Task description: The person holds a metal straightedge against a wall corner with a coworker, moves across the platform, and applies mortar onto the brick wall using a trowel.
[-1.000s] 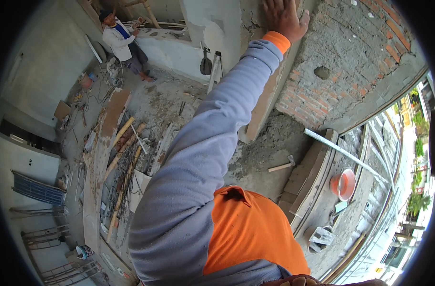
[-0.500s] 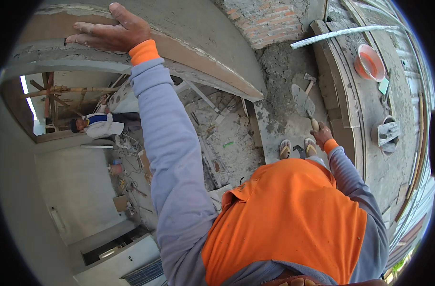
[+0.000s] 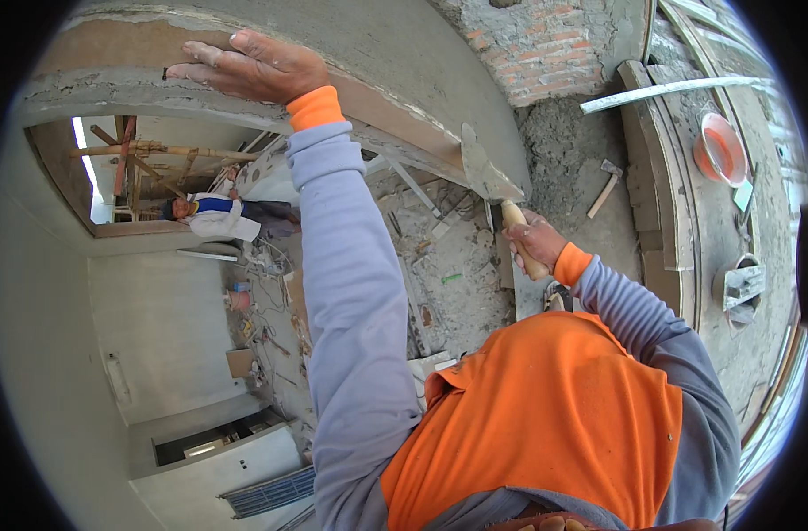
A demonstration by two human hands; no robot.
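My left hand (image 3: 261,69) lies flat with fingers stretched along a long wooden board (image 3: 395,124) at the wall's edge. Thumb and fingers are apart, and no tool shows in that hand. My right hand (image 3: 535,244) grips the wooden handle of a pointed trowel (image 3: 482,165). The trowel's mortar-smeared blade points up and overlaps the board's right end; whether it touches is hard to tell. Beyond the board spreads a wall of grey plaster (image 3: 377,53).
A hammer (image 3: 605,189) lies on the floor right of the trowel, near rough mortar (image 3: 559,133). On the right platform stand an orange bucket (image 3: 721,150) and a mortar-caked container (image 3: 742,292). Another person (image 3: 214,217) is in the opening at left. Rubble (image 3: 448,257) covers the floor below.
My right hand has raised the trowel from low over the floor, up and left to the board's end. The view has shifted; my left hand remains flat on the board.
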